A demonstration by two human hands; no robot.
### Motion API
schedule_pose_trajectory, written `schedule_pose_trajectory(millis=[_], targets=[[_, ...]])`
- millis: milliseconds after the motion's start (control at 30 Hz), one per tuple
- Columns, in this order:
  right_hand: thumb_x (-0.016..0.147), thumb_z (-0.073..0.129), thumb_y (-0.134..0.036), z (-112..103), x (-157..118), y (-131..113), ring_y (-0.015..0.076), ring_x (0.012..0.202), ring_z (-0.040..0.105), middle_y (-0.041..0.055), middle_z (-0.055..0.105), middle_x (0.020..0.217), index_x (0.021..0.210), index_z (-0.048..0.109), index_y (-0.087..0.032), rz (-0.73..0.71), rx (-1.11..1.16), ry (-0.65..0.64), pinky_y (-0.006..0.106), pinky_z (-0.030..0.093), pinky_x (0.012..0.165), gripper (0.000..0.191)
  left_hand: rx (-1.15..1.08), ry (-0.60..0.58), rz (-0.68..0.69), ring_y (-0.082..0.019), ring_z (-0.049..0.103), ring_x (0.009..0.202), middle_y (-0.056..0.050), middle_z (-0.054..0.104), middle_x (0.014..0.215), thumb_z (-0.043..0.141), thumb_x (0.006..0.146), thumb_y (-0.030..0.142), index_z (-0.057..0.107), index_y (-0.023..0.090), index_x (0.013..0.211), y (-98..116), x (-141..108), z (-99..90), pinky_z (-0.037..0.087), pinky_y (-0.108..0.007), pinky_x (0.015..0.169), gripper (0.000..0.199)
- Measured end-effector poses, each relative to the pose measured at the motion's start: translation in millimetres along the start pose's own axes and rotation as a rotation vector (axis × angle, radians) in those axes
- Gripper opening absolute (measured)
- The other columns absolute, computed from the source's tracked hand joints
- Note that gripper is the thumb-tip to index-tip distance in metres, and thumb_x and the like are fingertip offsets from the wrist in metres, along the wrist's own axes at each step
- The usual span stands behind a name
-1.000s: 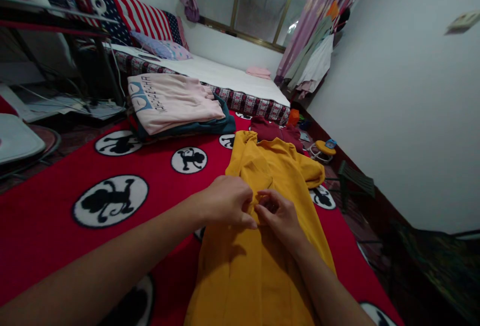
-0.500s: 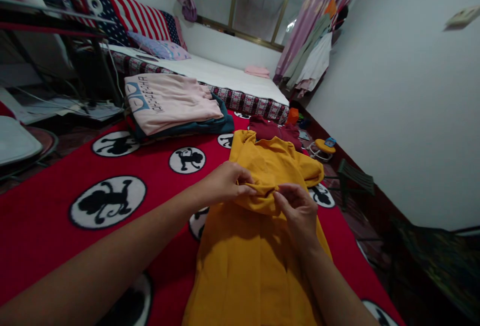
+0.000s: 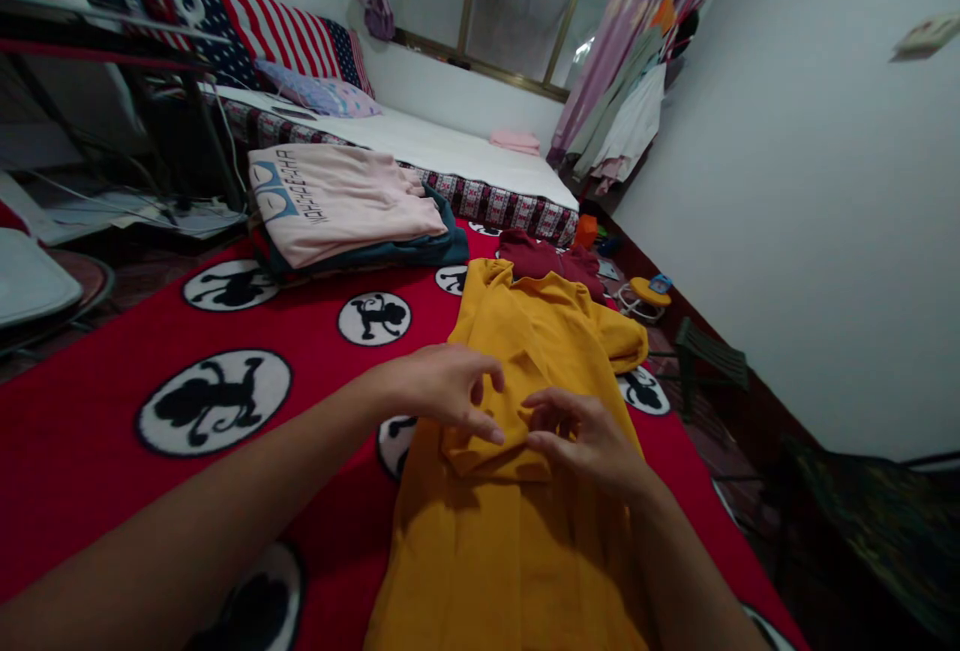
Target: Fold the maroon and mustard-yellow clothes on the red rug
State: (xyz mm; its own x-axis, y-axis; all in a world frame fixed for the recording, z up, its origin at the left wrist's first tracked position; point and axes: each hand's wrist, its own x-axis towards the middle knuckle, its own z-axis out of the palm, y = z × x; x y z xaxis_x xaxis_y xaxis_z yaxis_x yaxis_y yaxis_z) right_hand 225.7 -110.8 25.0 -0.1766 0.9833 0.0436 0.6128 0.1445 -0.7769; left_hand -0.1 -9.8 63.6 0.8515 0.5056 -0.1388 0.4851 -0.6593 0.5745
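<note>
A yellow long garment [image 3: 495,551] lies spread lengthwise in front of me, one sleeve [image 3: 510,371] laid down over its middle with the cuff end towards me. My left hand [image 3: 454,391] hovers at the left side of this sleeve, thumb and fingers apart, with nothing between them. Over the sleeve's right side is my right hand [image 3: 577,436], its fingers curled and the thumb apart from them, no cloth gripped. The other sleeve [image 3: 619,341] shows at the garment's far right, bent outward.
The garment rests on a red blanket [image 3: 82,451] with monkey prints. Folded clothes topped by a pink one [image 3: 345,196] are stacked at the far left. A dark red garment [image 3: 555,259] lies beyond the yellow one. A white-topped bed [image 3: 442,146] stands under the window.
Both hands have let go of the sleeve's end and opened. The sleeve now lies flatter on the garment, its cuff lower and nearer me.
</note>
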Motion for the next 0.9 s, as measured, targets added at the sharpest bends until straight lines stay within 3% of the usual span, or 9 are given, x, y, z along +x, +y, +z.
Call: schedule_pose_trajectory(millis=[100, 200, 267, 333, 467, 567, 667, 800, 900], targets=[[0.078, 0.072, -0.032, 6, 1, 4, 0.0114, 0.060, 0.056, -0.0017, 0.066, 0.073, 0.111, 0.063, -0.021, 0.020, -0.078, 0.041, 0.023, 0.040, 0.055, 0.036, 0.252, 0.126, -0.003, -0.029, 0.067, 0.086, -0.009, 0.072, 0.097, 0.073, 0.063, 0.061, 0.066, 0.021, 0.111, 21, 2, 26.7, 0.047, -0.032, 0.069, 0.063], [0.080, 0.070, -0.032, 7, 2, 8, 0.0117, 0.059, 0.056, -0.0021, 0.065, 0.070, 0.111, 0.062, -0.021, 0.027, -0.123, 0.082, 0.023, 0.039, 0.054, 0.034, 0.363, 0.114, -0.028, -0.031, 0.067, 0.081, -0.015, 0.072, 0.091, 0.065, 0.075, 0.041, 0.071, 0.014, 0.093, 31, 6, 47.4, 0.046, -0.034, 0.066, 0.032], [0.081, 0.068, -0.033, 6, 2, 10, 0.0122, 0.059, 0.056, -0.0020, 0.064, 0.068, 0.109, 0.062, -0.020, 0.019, -0.089, 0.139, 0.023, 0.040, 0.054, 0.031, 0.308, 0.160, -0.048, -0.028, 0.067, 0.078, -0.014, 0.071, 0.084, 0.056, 0.077, 0.024, 0.071, 0.013, 0.082, 27, 12, 49.7, 0.046, -0.033, 0.066, 0.019], [0.083, 0.066, -0.036, 6, 3, 10, 0.0127, 0.059, 0.057, -0.0013, 0.063, 0.067, 0.105, 0.062, -0.019, 0.024, -0.018, 0.241, 0.024, 0.042, 0.054, 0.028, 0.079, 0.303, -0.062, -0.024, 0.066, 0.076, -0.010, 0.070, 0.079, 0.051, 0.075, 0.017, 0.069, 0.014, 0.079, 17, 19, 42.5, 0.045, -0.030, 0.065, 0.019], [0.081, 0.066, -0.045, 10, 9, 10, 0.0150, 0.068, 0.061, 0.0055, 0.068, 0.085, 0.106, 0.060, -0.018, 0.062, 0.150, 0.470, 0.025, 0.046, 0.057, 0.037, -0.763, 0.545, -0.076, -0.019, 0.065, 0.078, -0.005, 0.069, 0.083, 0.049, 0.074, 0.023, 0.064, 0.015, 0.091, -2, 30, 21.1, 0.048, -0.027, 0.066, 0.023], [0.079, 0.067, -0.049, 15, 13, 7, 0.0202, 0.086, 0.067, 0.0109, 0.069, 0.105, 0.121, 0.052, -0.019, 0.068, 0.320, 0.482, 0.030, 0.053, 0.068, 0.054, -1.239, 0.530, -0.082, -0.019, 0.067, 0.082, -0.005, 0.071, 0.089, 0.056, 0.072, 0.028, 0.063, 0.016, 0.096, -4, 33, 18.1, 0.052, -0.028, 0.072, 0.027], [0.075, 0.072, -0.047, 19, 13, 1, 0.0244, 0.098, 0.068, 0.0107, 0.069, 0.112, 0.134, 0.044, -0.023, 0.073, 0.492, 0.384, 0.036, 0.056, 0.080, 0.069, -1.385, 0.465, -0.067, -0.020, 0.068, 0.081, -0.007, 0.071, 0.087, 0.062, 0.074, 0.038, 0.063, 0.017, 0.092, 0, 33, 22.2, 0.054, -0.029, 0.072, 0.028], [0.076, 0.074, -0.040, 12, 6, -8, 0.0241, 0.093, 0.069, 0.0064, 0.071, 0.104, 0.142, 0.038, -0.029, 0.009, 0.587, 0.412, 0.036, 0.056, 0.079, 0.076, -1.366, 0.371, -0.096, -0.015, 0.066, 0.064, -0.003, 0.069, 0.075, 0.062, 0.078, 0.046, 0.061, 0.017, 0.087, 1, 28, 18.0, 0.051, -0.023, 0.056, 0.030], [0.080, 0.070, -0.038, 1, 0, -6, 0.0195, 0.074, 0.068, 0.0015, 0.072, 0.085, 0.143, 0.039, -0.030, 0.036, 0.553, 0.357, 0.030, 0.055, 0.066, 0.071, -1.078, 0.227, -0.232, -0.011, 0.059, 0.046, 0.000, 0.064, 0.061, 0.062, 0.079, 0.046, 0.057, 0.015, 0.078, -5, 21, 10.7, 0.044, -0.020, 0.044, 0.031]])
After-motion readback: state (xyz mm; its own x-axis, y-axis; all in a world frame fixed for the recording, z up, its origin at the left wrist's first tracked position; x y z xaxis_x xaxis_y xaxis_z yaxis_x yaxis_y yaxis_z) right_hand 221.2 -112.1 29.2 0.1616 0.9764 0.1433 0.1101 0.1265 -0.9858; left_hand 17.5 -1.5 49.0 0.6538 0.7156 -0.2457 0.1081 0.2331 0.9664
